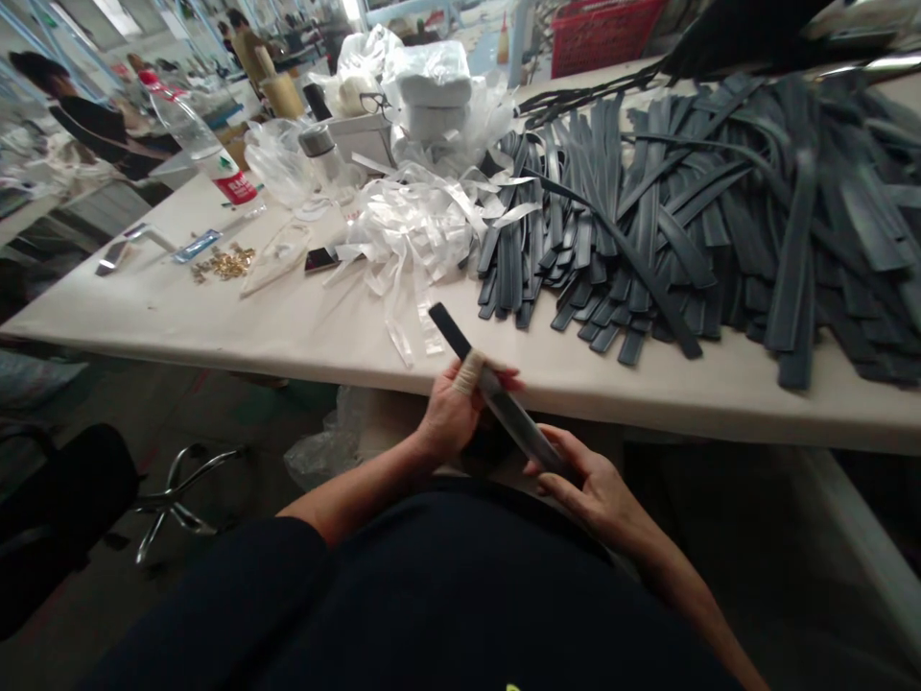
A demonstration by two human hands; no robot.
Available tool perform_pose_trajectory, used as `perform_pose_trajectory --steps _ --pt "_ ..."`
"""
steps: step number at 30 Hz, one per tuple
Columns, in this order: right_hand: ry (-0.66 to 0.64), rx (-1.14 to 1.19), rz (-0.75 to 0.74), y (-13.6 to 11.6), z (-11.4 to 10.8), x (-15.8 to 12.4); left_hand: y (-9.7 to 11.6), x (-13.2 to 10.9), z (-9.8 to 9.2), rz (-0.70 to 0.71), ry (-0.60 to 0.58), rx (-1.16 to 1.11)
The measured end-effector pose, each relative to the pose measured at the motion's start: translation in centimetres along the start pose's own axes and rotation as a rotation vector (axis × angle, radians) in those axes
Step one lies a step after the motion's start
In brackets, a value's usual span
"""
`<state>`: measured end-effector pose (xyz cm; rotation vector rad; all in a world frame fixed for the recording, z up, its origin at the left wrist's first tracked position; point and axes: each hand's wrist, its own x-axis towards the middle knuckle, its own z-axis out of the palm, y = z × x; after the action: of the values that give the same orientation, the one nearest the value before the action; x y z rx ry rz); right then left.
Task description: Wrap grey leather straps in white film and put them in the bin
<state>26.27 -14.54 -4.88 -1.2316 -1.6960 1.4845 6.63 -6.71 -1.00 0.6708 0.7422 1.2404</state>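
Observation:
I hold one dark flat strap (496, 393) in front of my body, just below the table edge. My left hand (453, 408), its thumb wrapped in pale tape, is closed round the strap near its upper end. My right hand (586, 480) is closed round the strap's lower end. The strap's free tip points up and left over the table edge. A large heap of similar dark straps (691, 221) covers the right half of the table.
A pile of clear plastic strips (413, 235) lies at the table's (237, 326) middle. Small brass parts (224, 263), a water bottle (201, 139), bags and boxes stand at the back left. A chair base (177, 499) is on the floor at left. Other people work far left.

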Motion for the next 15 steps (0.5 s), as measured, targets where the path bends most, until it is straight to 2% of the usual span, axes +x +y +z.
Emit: perform_pose_trajectory --steps 4,8,11,13,15 --pt "-0.038 0.055 0.216 3.5 -1.6 -3.9 4.6 2.6 -2.7 0.275 0.234 -0.028" --pt "0.047 0.289 0.392 6.7 -2.7 -9.2 8.6 3.4 -5.3 0.394 0.455 -0.092" --pt "0.159 0.43 0.456 7.5 -2.9 -12.5 10.0 3.3 -6.5 0.428 0.548 -0.098" --pt "0.265 0.514 0.499 7.3 -2.8 -14.0 10.3 3.2 -7.0 0.433 0.576 -0.077" --pt "0.368 0.604 0.473 6.8 -2.5 -15.1 10.3 3.2 -7.4 0.416 0.589 -0.059"
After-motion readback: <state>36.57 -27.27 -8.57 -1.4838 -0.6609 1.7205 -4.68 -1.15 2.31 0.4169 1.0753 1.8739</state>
